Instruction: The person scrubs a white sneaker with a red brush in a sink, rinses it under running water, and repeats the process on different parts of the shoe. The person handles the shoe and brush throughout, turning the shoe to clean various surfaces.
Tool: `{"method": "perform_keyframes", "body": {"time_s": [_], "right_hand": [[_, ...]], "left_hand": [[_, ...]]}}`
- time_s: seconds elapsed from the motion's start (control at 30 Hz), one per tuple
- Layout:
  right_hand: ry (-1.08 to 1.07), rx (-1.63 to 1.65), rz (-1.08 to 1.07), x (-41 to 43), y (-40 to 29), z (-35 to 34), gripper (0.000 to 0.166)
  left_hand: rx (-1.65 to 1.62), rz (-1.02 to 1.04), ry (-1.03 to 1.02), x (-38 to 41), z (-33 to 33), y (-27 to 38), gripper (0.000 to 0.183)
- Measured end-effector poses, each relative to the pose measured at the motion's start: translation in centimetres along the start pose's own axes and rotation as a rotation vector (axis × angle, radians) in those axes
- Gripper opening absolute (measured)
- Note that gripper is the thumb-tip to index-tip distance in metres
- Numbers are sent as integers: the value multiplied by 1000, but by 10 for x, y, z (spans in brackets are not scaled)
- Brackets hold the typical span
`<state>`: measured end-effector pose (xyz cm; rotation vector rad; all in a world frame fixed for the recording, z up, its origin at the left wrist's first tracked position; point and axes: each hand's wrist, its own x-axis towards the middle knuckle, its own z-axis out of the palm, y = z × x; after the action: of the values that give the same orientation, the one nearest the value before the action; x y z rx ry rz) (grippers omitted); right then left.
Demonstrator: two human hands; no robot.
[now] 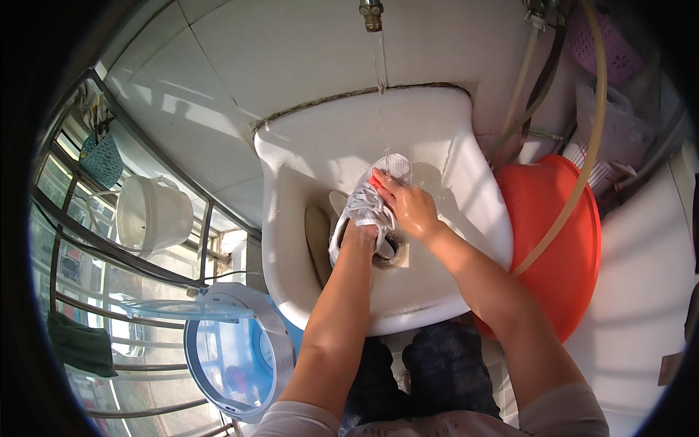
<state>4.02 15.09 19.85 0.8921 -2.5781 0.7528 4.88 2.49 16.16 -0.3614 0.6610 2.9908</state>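
A wet white lace-up shoe (366, 199) is held over the basin of a white ceramic sink (458, 273). My left hand (368, 231) reaches into the shoe's opening and holds it from inside, its fingers mostly hidden. My right hand (410, 206) is closed around a small red object (374, 181) pressed to the shoe's upper near the toe; too little of it shows to name it. Water from a brass tap (372, 19) runs down onto the toe. Another shoe (317, 240) leans against the basin's left wall, its tan sole showing. The drain (391, 248) lies partly hidden below my hands.
A large red plastic basin (546, 235) leans at the sink's right, crossed by a beige hose (592, 147). At the left stands a blue-and-white tub washer (235, 355) with its lid raised. A white bucket (153, 213) and teal basket (102, 158) hang on the window bars.
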Motion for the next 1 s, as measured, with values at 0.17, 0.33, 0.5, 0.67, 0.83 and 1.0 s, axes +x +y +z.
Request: {"method": "perform_keyframes", "body": {"time_s": [0.17,0.33,0.5,0.67,0.83,1.0], "right_hand": [[17,587,604,26,39,-16,53],[-102,1402,689,31,49,-39,76],[-303,1667,407,27,33,-40,69],[-359,1629,307,29,40,-41,66],[-378,1636,326,30,35,-39,69],[-388,1630,341,31,36,-38,72]], "left_hand": [[645,514,-149,9,11,-13,27],[1095,641,-127,-31,78,9,22],[1170,614,-371,-13,67,15,34],[926,493,-341,-28,72,12,46],[549,362,-265,-37,73,12,54],[829,416,-265,-44,75,15,49]]}}
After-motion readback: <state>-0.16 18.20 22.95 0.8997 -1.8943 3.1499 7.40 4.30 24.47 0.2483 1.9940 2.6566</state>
